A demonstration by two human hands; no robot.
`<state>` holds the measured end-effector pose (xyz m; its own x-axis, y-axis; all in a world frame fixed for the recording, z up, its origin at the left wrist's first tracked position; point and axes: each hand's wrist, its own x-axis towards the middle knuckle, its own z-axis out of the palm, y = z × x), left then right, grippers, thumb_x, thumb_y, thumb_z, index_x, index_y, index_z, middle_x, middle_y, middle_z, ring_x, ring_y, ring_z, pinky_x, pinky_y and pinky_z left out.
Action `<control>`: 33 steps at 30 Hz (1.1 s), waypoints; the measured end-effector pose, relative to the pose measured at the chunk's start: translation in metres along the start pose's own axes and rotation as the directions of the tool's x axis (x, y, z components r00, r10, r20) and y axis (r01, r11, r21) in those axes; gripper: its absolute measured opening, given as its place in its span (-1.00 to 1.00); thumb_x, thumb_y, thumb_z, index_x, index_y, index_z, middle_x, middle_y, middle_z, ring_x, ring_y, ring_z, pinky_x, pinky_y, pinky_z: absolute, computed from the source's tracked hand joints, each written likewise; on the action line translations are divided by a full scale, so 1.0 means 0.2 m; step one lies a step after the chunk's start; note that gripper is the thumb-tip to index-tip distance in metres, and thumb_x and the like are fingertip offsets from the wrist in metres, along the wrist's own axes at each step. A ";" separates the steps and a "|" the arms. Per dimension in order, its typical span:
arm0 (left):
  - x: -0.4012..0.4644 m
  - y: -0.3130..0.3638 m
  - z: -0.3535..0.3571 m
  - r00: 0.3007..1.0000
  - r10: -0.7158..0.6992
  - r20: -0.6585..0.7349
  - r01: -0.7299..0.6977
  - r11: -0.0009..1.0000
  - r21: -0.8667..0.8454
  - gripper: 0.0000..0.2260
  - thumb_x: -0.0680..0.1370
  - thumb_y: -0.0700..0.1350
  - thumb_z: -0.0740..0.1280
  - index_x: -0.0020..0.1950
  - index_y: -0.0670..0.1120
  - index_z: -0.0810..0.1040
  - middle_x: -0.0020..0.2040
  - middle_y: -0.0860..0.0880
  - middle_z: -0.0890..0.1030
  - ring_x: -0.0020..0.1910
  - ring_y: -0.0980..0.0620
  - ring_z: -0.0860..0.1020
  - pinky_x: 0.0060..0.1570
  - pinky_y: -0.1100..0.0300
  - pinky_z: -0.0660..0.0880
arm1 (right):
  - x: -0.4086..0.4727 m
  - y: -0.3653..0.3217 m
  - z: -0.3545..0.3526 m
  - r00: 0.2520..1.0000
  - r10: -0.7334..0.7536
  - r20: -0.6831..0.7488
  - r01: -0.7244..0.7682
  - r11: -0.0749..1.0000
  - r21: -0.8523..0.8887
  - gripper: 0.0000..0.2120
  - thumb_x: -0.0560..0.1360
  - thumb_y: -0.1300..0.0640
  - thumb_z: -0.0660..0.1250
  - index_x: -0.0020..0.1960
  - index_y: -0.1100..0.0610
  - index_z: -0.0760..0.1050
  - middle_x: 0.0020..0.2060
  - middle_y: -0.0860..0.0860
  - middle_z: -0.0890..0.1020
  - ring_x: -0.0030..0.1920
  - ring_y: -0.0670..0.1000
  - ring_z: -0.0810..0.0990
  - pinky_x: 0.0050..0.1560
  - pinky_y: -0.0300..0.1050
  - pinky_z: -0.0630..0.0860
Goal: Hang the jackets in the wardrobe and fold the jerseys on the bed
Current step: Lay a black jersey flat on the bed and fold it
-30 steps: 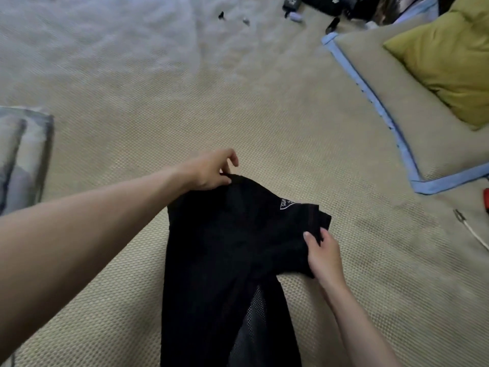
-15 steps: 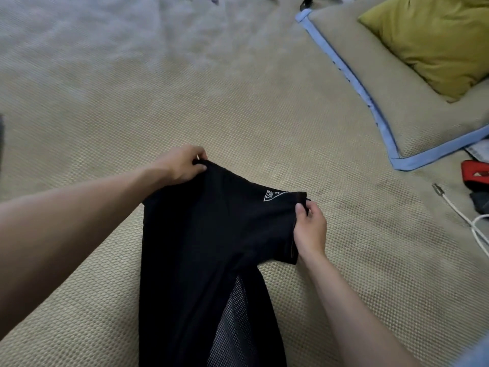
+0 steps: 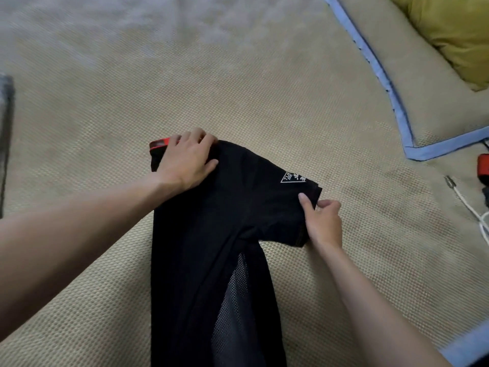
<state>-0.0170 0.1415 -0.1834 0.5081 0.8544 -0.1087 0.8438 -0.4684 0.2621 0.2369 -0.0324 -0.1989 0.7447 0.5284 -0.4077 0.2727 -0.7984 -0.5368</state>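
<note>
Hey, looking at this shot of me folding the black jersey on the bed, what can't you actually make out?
Head view:
- black jersey: its lower part is cut off by the bottom edge.
- white logo: lettering too small to read fully.
- red object and white cable: cut off by the right edge.
- red trim: partly hidden by the left hand.

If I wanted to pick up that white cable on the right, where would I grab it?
Probably just behind the metal plug, coming from above. The white cable lies flat on the bed cover, apart from the black jersey. The plug end points up the bed; the rest runs out of view at the right edge.
</note>
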 end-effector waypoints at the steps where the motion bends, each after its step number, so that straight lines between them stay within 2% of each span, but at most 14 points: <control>1: -0.09 0.03 0.00 0.999 0.052 0.004 -0.052 0.998 -0.021 -0.60 0.59 0.10 0.32 0.37 -0.02 0.45 0.31 -0.09 0.49 0.29 -0.15 0.47 0.36 -0.12 0.32 | -0.03 0.02 -0.03 1.000 -0.018 -0.007 0.017 0.992 -0.121 -0.44 0.51 -0.38 0.30 0.16 0.07 0.29 -0.16 -0.07 0.54 -0.19 -0.02 0.55 -0.15 -0.03 0.46; 3: -0.34 0.11 0.01 0.989 0.144 0.041 -0.140 0.987 -0.074 -0.70 0.56 0.16 0.31 0.21 0.04 0.50 0.16 0.01 0.53 0.14 -0.05 0.54 0.23 -0.06 0.40 | -0.11 0.09 -0.08 0.997 -0.073 0.023 0.076 0.966 -0.245 -0.45 0.49 -0.41 0.30 0.08 0.07 0.34 -0.18 -0.07 0.56 -0.18 0.00 0.56 -0.20 -0.04 0.44; 5: -0.63 0.18 0.04 0.973 0.168 0.160 -0.148 0.981 -0.128 -0.79 0.56 0.23 0.26 0.04 0.12 0.46 -0.02 0.15 0.53 -0.03 0.11 0.55 0.10 0.07 0.43 | -0.24 0.20 -0.11 0.975 -0.129 0.181 0.163 0.968 -0.189 -0.53 0.49 -0.37 0.34 -0.04 0.06 0.44 -0.21 -0.08 0.61 -0.18 -0.02 0.58 -0.21 -0.08 0.44; 8: -1.11 0.24 0.11 0.932 0.074 0.356 0.000 0.979 -0.202 -0.74 0.54 0.33 0.19 -0.01 0.17 0.37 -0.14 0.20 0.50 -0.23 0.20 0.51 -0.09 0.20 0.40 | -0.50 0.37 -0.12 0.887 -0.162 0.432 0.256 0.952 -0.169 -0.62 0.46 -0.32 0.42 -0.16 0.00 0.55 -0.26 -0.09 0.66 -0.22 -0.07 0.62 -0.19 -0.15 0.52; 10: -1.40 0.25 0.16 0.902 -0.005 0.432 0.095 0.978 -0.187 -0.63 0.50 0.40 0.19 0.07 0.15 0.37 -0.08 0.19 0.51 -0.22 0.16 0.56 -0.19 0.17 0.46 | -0.65 0.49 -0.11 0.856 -0.172 0.487 0.291 0.940 -0.179 -0.69 0.43 -0.26 0.49 -0.14 -0.03 0.57 -0.26 -0.10 0.67 -0.23 -0.11 0.62 -0.18 -0.17 0.55; 15: -1.97 0.28 0.21 0.818 -0.101 0.567 0.260 0.943 -0.207 -0.51 0.46 0.44 0.27 0.18 0.16 0.28 0.04 0.22 0.57 -0.10 0.16 0.60 -0.16 0.21 0.45 | -0.92 0.68 -0.11 0.861 -0.160 0.482 0.384 0.827 -0.410 -0.57 0.40 -0.36 0.44 -0.02 -0.07 0.41 -0.26 -0.13 0.59 -0.26 -0.11 0.57 -0.30 -0.10 0.46; 17: -2.12 0.27 0.22 0.793 -0.124 0.596 0.302 0.930 -0.209 -0.46 0.48 0.38 0.32 0.32 0.16 0.26 0.10 0.17 0.63 0.02 0.12 0.64 -0.10 0.20 0.49 | -0.99 0.74 -0.12 0.869 -0.111 0.482 0.393 0.747 -0.536 -0.51 0.38 -0.43 0.40 -0.08 -0.04 0.36 -0.25 -0.13 0.58 -0.26 -0.09 0.55 -0.33 -0.11 0.38; 19: -2.22 0.27 0.24 0.779 -0.125 0.615 0.323 0.920 -0.221 -0.45 0.51 0.26 0.37 0.40 0.13 0.25 0.11 0.11 0.66 0.06 0.06 0.65 -0.05 0.15 0.52 | -1.04 0.81 -0.14 0.869 -0.061 0.490 0.361 0.757 -0.546 -0.48 0.38 -0.42 0.42 -0.11 -0.01 0.35 -0.23 -0.10 0.59 -0.24 -0.07 0.55 -0.31 -0.10 0.41; 22: -2.33 0.28 0.24 0.782 -0.125 0.611 0.326 0.917 -0.230 -0.55 0.54 0.16 0.38 0.33 0.09 0.32 0.08 0.04 0.66 0.05 -0.01 0.63 -0.03 0.07 0.53 | -1.14 0.89 -0.18 0.888 -0.043 0.457 0.319 0.774 -0.547 -0.48 0.41 -0.37 0.43 -0.08 0.06 0.36 -0.23 -0.06 0.58 -0.23 -0.02 0.56 -0.25 -0.03 0.46; 25: -2.44 0.33 0.21 0.825 -0.151 0.545 0.364 0.879 -0.308 -0.68 0.52 0.11 0.42 0.15 0.09 0.35 -0.09 0.06 0.64 -0.06 -0.04 0.63 -0.09 0.03 0.53 | -1.32 0.93 -0.19 0.925 -0.224 0.305 0.362 0.762 -0.536 -0.48 0.46 -0.28 0.44 0.00 0.08 0.26 -0.26 -0.05 0.55 -0.27 0.06 0.57 -0.27 0.02 0.48; 27: -2.51 0.39 0.17 0.866 -0.161 0.473 0.375 0.835 -0.402 -0.70 0.52 0.05 0.44 0.06 0.08 0.33 -0.24 0.07 0.58 -0.20 0.04 0.58 -0.16 0.07 0.51 | -1.47 0.95 -0.16 0.908 -0.273 0.319 0.393 0.819 -0.419 -0.50 0.46 -0.23 0.47 0.00 0.06 0.26 -0.30 -0.05 0.55 -0.28 0.05 0.57 -0.26 0.02 0.47; 28: -2.54 0.43 0.14 0.889 -0.159 0.430 0.365 0.812 -0.455 -0.70 0.52 0.02 0.45 0.04 0.09 0.32 -0.28 0.08 0.55 -0.28 0.14 0.54 -0.22 0.21 0.46 | -1.55 0.95 -0.13 0.900 -0.232 0.370 0.350 0.890 -0.293 -0.50 0.43 -0.23 0.50 0.00 0.06 0.30 -0.32 -0.05 0.58 -0.29 0.02 0.59 -0.23 0.01 0.48; 30: -2.60 0.54 0.09 0.927 -0.136 0.350 0.324 0.762 -0.561 -0.69 0.53 -0.02 0.47 0.03 0.11 0.33 -0.33 0.09 0.49 -0.33 0.21 0.49 -0.26 0.33 0.37 | -1.70 0.91 -0.09 0.851 -0.096 0.517 0.082 0.995 0.049 -0.39 0.29 -0.36 0.53 -0.01 0.09 0.42 -0.32 0.00 0.67 -0.32 -0.02 0.66 -0.21 -0.04 0.56; 33: -2.66 0.72 0.07 0.955 -0.070 0.289 0.249 0.720 -0.648 -0.72 0.54 -0.02 0.46 0.05 0.13 0.36 -0.33 0.12 0.45 -0.32 0.24 0.45 -0.28 0.34 0.32 | -1.86 0.86 -0.09 0.706 0.028 0.707 -0.304 0.914 0.268 -0.48 0.48 -0.29 0.38 0.11 0.16 0.59 -0.20 0.03 0.76 -0.24 -0.02 0.73 -0.20 -0.13 0.64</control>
<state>-0.1634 -0.3830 -0.1019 0.4761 0.7836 -0.3991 0.6214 0.0214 0.7832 0.0190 -0.3715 -0.1262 0.1029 0.5552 -0.8253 -0.1399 -0.8134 -0.5646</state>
